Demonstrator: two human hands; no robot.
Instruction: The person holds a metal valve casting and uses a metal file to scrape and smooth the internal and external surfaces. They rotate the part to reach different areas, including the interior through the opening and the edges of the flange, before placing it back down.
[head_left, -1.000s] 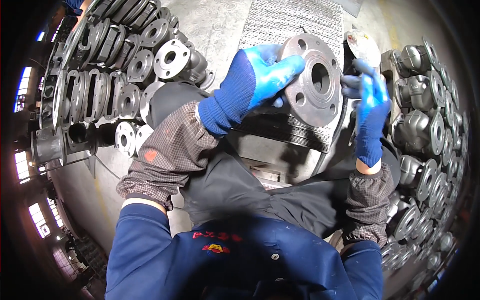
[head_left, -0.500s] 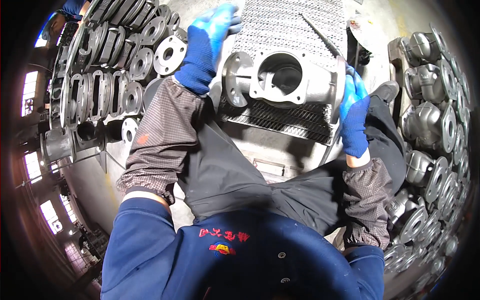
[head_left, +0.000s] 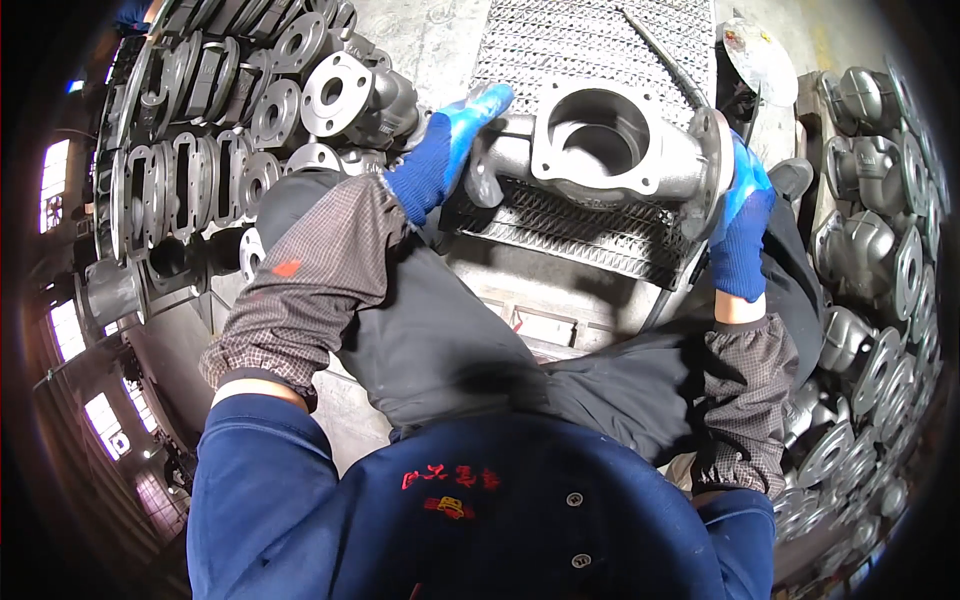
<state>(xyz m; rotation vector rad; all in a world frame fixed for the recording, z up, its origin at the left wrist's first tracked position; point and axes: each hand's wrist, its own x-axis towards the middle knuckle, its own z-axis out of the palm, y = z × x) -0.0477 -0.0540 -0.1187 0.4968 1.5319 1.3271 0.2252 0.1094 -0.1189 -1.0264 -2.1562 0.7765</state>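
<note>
A grey metal valve body casting (head_left: pixel 677 165) rests on a perforated metal plate (head_left: pixel 570 235) in front of me, its big round opening facing up. At its left end, my left hand (head_left: pixel 445 150) in a blue coated glove is closed over the flange, most of which the glove hides. The right-hand flange (head_left: pixel 712 160) is gripped from its outer side by my right hand (head_left: pixel 742 205), also blue-gloved, with part of the fingers hidden behind it. A thin dark rod (head_left: pixel 660 55) lies on the plate beyond the casting.
Stacked flanged castings (head_left: pixel 280 115) fill the left side. More valve bodies (head_left: pixel 870 240) stand in rows along the right. Past the plate's right edge is a pale round object (head_left: pixel 760 65). My legs (head_left: pixel 450 330) flank the near side of the plate.
My left hand has come down from beyond the casting onto its left flange. The casting has turned and tipped slightly, and my right hand stays at its right flange.
</note>
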